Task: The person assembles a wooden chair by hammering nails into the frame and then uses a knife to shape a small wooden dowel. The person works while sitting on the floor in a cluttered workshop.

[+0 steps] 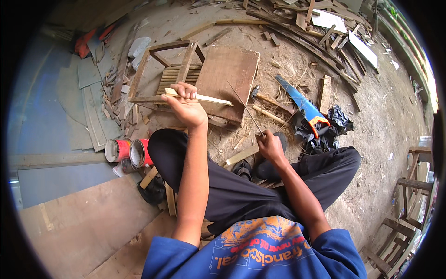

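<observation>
My left hand (188, 109) is raised and closed around a pale strip of split bamboo or wood (211, 98), which points to the right over a brown wooden board (227, 69). Lower and to the right, my right hand (272, 148) grips a long, thin, dark blade (245, 108), seen nearly edge-on. Its tip slants up and left, just past the strip's free end; whether the two touch I cannot tell. Under the strip, the board lies against a slatted wooden frame (186, 63).
Right of the board lie a hammer (274, 102), a blue handsaw (297, 97) with an orange handle and crumpled black plastic (341, 120). Red paint cans (139, 153) stand by my left knee. Scrap wood (320, 51) is heaped at the far right; wooden frames (413, 186) stand at the right edge.
</observation>
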`<action>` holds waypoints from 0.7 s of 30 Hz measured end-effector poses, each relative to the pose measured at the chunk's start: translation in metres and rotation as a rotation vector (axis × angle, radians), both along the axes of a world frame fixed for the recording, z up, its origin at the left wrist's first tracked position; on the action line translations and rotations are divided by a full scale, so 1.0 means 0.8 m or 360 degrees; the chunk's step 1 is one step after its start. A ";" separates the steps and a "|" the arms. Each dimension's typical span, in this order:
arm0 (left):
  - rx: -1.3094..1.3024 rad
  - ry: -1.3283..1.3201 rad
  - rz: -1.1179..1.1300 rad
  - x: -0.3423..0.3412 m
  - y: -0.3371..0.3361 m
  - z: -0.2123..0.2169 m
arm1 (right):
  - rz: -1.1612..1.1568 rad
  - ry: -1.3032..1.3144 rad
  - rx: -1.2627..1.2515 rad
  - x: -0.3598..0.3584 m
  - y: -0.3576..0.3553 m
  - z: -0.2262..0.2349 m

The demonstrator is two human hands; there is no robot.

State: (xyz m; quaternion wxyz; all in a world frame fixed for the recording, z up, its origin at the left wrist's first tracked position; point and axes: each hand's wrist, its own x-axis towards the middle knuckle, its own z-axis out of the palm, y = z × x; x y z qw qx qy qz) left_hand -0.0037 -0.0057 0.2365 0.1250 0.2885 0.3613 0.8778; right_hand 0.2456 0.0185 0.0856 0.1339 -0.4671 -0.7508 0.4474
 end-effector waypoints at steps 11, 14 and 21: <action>-0.0266 0.0238 0.0330 -0.006 -0.001 0.006 | 0.0018 0.0197 -0.0022 -0.027 -0.024 0.053; -0.0582 0.0651 0.0590 -0.004 -0.006 0.005 | 0.0039 0.0494 0.0039 -0.046 -0.036 0.080; -0.0689 0.0611 0.0419 -0.013 -0.015 0.010 | 0.0100 0.0250 -0.0045 -0.041 -0.027 0.057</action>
